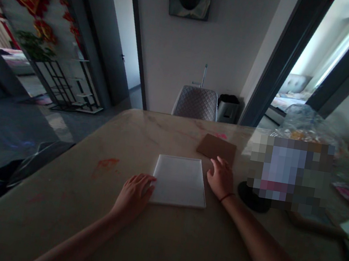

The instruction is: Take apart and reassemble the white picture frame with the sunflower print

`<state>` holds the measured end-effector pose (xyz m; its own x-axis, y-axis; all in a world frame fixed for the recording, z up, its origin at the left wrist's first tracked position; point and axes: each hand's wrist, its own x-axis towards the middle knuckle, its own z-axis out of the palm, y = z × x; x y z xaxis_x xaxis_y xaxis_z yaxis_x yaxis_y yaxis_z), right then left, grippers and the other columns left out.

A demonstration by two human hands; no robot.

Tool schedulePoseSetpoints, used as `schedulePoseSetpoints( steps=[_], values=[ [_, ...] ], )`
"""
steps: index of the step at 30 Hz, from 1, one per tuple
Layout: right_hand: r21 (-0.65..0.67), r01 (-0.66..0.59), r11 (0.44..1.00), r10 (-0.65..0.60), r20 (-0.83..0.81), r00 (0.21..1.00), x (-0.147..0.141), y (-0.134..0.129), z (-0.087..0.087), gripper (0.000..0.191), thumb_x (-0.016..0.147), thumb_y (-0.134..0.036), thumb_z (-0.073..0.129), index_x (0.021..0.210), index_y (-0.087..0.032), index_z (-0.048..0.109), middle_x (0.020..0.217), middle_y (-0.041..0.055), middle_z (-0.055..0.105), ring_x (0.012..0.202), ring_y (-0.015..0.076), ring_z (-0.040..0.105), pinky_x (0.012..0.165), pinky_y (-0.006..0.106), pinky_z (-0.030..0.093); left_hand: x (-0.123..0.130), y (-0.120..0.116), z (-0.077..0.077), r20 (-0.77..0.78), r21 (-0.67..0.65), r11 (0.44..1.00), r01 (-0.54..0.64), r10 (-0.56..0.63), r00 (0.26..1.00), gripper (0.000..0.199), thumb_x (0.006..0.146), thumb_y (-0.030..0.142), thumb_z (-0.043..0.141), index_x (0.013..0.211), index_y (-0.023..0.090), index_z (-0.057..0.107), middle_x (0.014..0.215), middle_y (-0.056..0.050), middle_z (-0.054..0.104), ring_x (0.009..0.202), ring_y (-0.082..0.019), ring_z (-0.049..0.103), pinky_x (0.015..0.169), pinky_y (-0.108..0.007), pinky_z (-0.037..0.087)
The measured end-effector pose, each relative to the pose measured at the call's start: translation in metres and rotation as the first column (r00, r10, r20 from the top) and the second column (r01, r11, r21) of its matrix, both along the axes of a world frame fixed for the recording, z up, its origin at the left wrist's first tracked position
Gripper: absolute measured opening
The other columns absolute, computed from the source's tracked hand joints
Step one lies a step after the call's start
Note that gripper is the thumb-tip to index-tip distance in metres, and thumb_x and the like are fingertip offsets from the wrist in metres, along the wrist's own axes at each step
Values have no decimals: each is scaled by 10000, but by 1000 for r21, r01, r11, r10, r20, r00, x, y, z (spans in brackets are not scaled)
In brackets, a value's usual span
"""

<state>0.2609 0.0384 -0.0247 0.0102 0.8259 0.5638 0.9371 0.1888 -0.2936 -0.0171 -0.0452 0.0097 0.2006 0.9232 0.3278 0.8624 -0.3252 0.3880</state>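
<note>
A flat white square panel or shallow box (179, 182) lies on the table in front of me; its exact kind I cannot tell. Against its left edge rests my left hand (134, 192), fingers stretched out and thumb toward the near corner. My right hand (220, 178) lies just beyond the panel's right edge, fingers loosely spread and slightly bent, holding nothing visible. Its fingertips are near the front edge of a thin brown rectangular board (217, 148), partly overlapping it in view. Whether they touch the board I cannot tell.
The marbled table (81, 217) carries reddish stains on the left. To the right are a round black base (254, 197), a blurred-out item above it, and clear plastic bags (308, 123). A quilted chair (197, 102) and a bin (228, 108) stand beyond the far edge.
</note>
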Motion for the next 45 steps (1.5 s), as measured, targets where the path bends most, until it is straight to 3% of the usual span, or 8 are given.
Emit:
schedulePoseSetpoints(
  steps=[6,13,19,25,28,31,36,45],
  values=[
    [-156,146,977,-142,37,989,16,9,-6,483,786,-294,496,1225,-97,459,1319,206,406,1238,335,324,962,501,277,0,0,1,3,2,1000,5,-5,1000,210,836,247,411,981,215,559,1000,-42,609,949,-209,545,876,-398,398],
    [-130,98,987,-85,103,991,22,13,-3,338,777,-281,503,1050,-93,567,992,166,581,997,266,508,906,414,346,0,0,2,2,10,1000,6,-6,1000,202,830,255,417,963,218,565,986,-40,614,935,-211,552,867,-390,404],
    [-188,187,964,-160,153,975,32,17,-4,475,805,-385,496,1141,-49,487,1141,223,533,1077,297,493,880,407,376,1,0,2,5,4,1000,13,-13,1000,208,835,248,407,969,212,562,989,-44,613,943,-209,550,870,-387,405],
    [-257,111,960,-5,381,925,29,13,13,236,855,-223,433,987,-72,559,866,200,632,782,263,628,654,343,468,0,0,2,20,4,1000,13,-13,1000,199,832,250,414,964,220,560,984,-39,614,939,-210,550,866,-396,410],
    [-256,104,961,12,416,909,21,9,17,258,831,-74,380,1020,-34,552,768,210,632,676,265,639,569,343,467,0,-1,1,20,8,1000,15,-16,1000,201,834,251,413,970,221,559,992,-39,611,944,-209,548,867,-392,410],
    [-242,96,966,20,437,899,16,4,19,319,810,-1,323,1021,-26,561,760,214,630,667,260,640,543,324,456,0,-1,2,19,10,1000,12,-12,1000,199,832,245,413,963,222,562,990,-36,612,945,-206,550,865,-383,413],
    [-194,114,974,-16,446,895,17,-2,30,321,852,-55,278,945,-48,585,802,208,625,681,256,625,534,318,431,1,-1,3,18,12,1000,4,-4,1000,205,831,259,416,955,217,573,991,-42,615,949,-210,553,866,-379,413],
    [137,3,991,-49,334,941,8,-18,60,315,908,-161,283,1060,-149,559,885,123,626,834,213,551,661,294,377,0,0,2,17,-16,1000,1,-1,1000,227,840,264,410,983,213,578,1011,-47,608,947,-216,548,862,-386,410]
  ],
)
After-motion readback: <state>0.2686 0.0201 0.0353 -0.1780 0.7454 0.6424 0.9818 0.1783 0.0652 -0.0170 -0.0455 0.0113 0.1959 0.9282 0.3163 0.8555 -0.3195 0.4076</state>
